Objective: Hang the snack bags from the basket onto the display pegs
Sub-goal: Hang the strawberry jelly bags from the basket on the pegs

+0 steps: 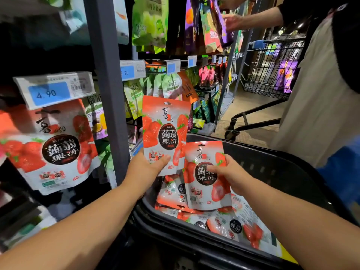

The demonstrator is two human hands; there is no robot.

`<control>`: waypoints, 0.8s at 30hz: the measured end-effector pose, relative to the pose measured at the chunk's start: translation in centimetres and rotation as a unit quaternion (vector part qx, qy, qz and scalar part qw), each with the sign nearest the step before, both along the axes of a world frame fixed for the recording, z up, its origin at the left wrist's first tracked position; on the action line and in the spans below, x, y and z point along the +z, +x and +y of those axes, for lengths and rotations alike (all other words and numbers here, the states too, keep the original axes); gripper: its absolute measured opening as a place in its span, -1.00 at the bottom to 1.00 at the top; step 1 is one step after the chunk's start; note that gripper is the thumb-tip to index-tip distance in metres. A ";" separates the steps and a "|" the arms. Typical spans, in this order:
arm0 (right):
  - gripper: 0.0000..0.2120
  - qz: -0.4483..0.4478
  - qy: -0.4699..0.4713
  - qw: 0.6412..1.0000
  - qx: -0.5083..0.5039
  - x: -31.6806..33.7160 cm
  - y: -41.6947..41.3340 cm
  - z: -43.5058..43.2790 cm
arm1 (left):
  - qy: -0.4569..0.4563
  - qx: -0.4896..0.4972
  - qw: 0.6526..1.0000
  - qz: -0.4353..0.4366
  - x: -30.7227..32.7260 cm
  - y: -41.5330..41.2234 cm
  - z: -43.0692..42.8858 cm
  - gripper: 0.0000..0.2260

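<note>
"Head view, largest item first: what is standing in frame?" the senior inspector is asking.

"A tall grey metal display rack [109, 75] is filling the left and centre, with assorted pouches hanging on it. Beside it, lower right, a black plastic basket [272, 158] is sitting with a heap of red-and-white strawberry jelly snack bags [224, 221] lying inside. On the rack's left a matching hanging bag [52, 149] is dangling under a white-and-blue price tag [52, 90] reading 4.90."

"And the bags in hand?"

"Two. The left hand [148, 168] is gripping a raised bag [165, 129] by its lower edge, thumb across the front. It is holding the bag upright in front of the rack, above the basket's left side. The right hand [231, 172] is pinching a second bag [202, 184] by its right side, just over the heap and just beside the raised one."

"Which step are you recording?"

"In my judgement, picking and staging. Neither held bag is on a peg yet, and plenty is remaining in the basket."

"What is the next move calling for?"

"Carrying the raised bag left to the matching stock, then lining its small hang hole [167, 103] up with the peg and sliding it on. I am not seeing that peg's tip, since the tag is covering it, so the approach is likely needing to come in beneath the tag."
</note>
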State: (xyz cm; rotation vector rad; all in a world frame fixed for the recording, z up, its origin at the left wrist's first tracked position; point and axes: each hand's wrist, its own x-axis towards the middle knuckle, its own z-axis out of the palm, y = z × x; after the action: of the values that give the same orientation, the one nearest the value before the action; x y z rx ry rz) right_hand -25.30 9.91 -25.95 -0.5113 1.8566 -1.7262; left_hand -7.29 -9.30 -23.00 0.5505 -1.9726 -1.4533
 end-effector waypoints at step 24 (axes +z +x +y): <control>-0.80 -0.026 -0.151 0.988 0.012 10.1 3.2 -0.8 | 0.092 -0.038 0.994 0.039 3.0 2.2 2.3 -0.73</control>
State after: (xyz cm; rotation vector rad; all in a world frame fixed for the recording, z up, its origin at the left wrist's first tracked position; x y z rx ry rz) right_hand -22.05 9.07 -15.88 -0.5955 1.5532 -1.9980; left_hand -5.06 -6.97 -20.01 0.4951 -1.8275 -1.6905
